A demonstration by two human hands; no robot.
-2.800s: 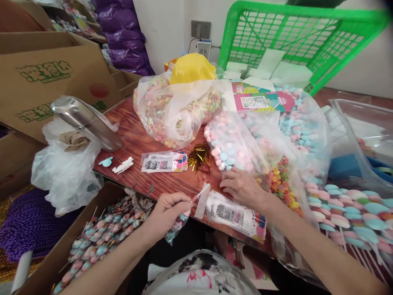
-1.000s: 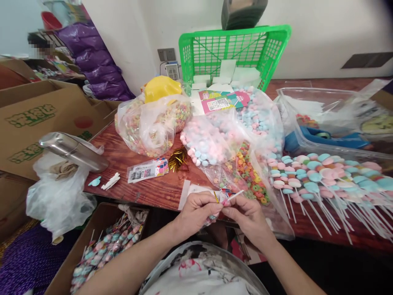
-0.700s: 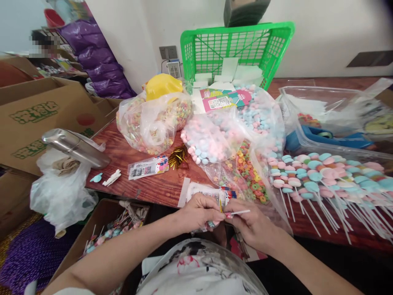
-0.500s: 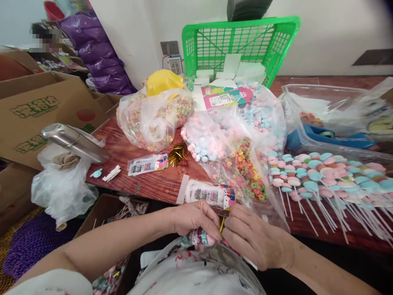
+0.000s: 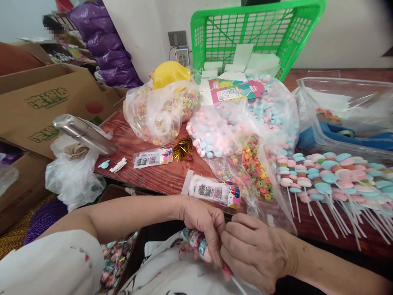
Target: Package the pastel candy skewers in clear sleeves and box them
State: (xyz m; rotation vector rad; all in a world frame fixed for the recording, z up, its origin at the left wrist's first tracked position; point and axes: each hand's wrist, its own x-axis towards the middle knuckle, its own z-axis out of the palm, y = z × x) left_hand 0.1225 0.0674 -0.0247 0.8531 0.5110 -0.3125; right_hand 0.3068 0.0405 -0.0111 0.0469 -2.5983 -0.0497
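My left hand is closed round a candy skewer in a clear printed wrapper, with pink and blue pieces showing through. The skewer slants down to the right over my lap. A pink-red bit and the white stick show below my fingers. Against the left fingertips, my right hand is curled with its fingers pinched near the wrapper's stick end. What lies between those fingers is hidden. Just beyond my hands, a stack of printed clear wrappers lies at the table edge.
On the table are bags of marshmallow candies and ring candies, golden twist ties, a steel flask and unwrapped candy skewers. A green basket stands behind. A box of wrapped candies sits below left.
The view has shifted. The wrapped skewer has tilted further downward, and my hands have closed together. The yellow tie that showed between my fingers is now hidden.
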